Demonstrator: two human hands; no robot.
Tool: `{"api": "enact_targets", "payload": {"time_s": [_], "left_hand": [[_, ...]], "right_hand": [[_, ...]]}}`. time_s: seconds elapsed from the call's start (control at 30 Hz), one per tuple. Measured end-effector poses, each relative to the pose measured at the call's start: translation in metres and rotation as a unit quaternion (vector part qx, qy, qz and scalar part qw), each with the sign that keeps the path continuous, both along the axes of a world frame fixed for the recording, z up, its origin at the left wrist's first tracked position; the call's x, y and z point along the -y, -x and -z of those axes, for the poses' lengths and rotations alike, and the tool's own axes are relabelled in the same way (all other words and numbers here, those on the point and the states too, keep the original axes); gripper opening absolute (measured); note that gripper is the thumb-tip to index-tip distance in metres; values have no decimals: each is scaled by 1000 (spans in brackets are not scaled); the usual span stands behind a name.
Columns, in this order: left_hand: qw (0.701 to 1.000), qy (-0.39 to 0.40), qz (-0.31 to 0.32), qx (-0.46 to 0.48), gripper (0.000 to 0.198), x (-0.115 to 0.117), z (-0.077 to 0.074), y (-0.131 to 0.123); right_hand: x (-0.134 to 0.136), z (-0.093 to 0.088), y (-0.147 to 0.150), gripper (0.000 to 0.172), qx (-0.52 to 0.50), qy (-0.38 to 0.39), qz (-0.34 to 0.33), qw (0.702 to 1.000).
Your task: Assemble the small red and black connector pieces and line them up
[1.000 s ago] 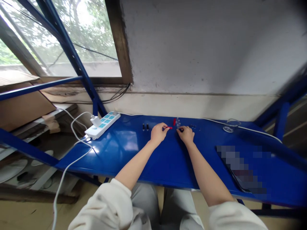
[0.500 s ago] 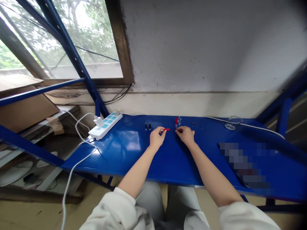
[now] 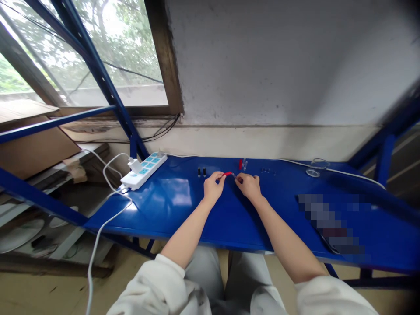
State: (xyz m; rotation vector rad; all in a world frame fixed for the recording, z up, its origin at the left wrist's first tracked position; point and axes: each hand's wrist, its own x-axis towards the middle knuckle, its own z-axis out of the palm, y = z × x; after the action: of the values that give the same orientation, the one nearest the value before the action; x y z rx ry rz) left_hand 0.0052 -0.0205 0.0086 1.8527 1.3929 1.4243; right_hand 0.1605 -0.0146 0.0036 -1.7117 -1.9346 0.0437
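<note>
My left hand (image 3: 213,188) pinches a small red piece (image 3: 227,173) just above the blue table (image 3: 183,205). My right hand (image 3: 248,186) is pinched on a small clear piece (image 3: 233,176) whose tip meets the red one between the two hands. Behind them, near the wall, stand another red piece (image 3: 240,164) and a clear piece (image 3: 244,164). Two small black pieces (image 3: 201,171) stand upright left of my left hand, and a few tiny dark pieces (image 3: 265,170) lie to the right.
A white power strip (image 3: 144,170) with a plugged adapter lies at the table's left end, its white cable (image 3: 98,236) hanging to the floor. A clear glass dish (image 3: 315,168) and a thin white wire sit at the back right. A blurred flat object (image 3: 331,223) lies right.
My right hand has lifted a clear piece from the group by the wall and brought it left to meet the red piece in my left hand.
</note>
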Motion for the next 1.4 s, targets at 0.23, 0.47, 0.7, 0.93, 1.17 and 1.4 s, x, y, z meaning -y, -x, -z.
{"api": "enact_targets", "payload": {"time_s": [0.23, 0.47, 0.7, 0.93, 1.17, 1.4], "left_hand": [[1000, -4, 11, 12, 21, -1, 3, 0], [1000, 0, 6, 5, 24, -3, 6, 0], [1000, 7, 9, -9, 24, -2, 4, 2], [1000, 10, 10, -9, 24, -3, 5, 2], [999, 27, 19, 1, 25, 0, 2, 1], [998, 33, 59, 2, 20, -3, 8, -1]], "right_hand": [[1, 0, 1, 13, 43, -25, -14, 999], [3, -3, 1, 13, 84, -34, -18, 996], [4, -4, 0, 13, 95, -47, 0, 994], [4, -5, 0, 15, 89, -41, -22, 995], [3, -5, -1, 14, 111, -45, -37, 992], [7, -10, 3, 17, 163, -71, -34, 984]]}}
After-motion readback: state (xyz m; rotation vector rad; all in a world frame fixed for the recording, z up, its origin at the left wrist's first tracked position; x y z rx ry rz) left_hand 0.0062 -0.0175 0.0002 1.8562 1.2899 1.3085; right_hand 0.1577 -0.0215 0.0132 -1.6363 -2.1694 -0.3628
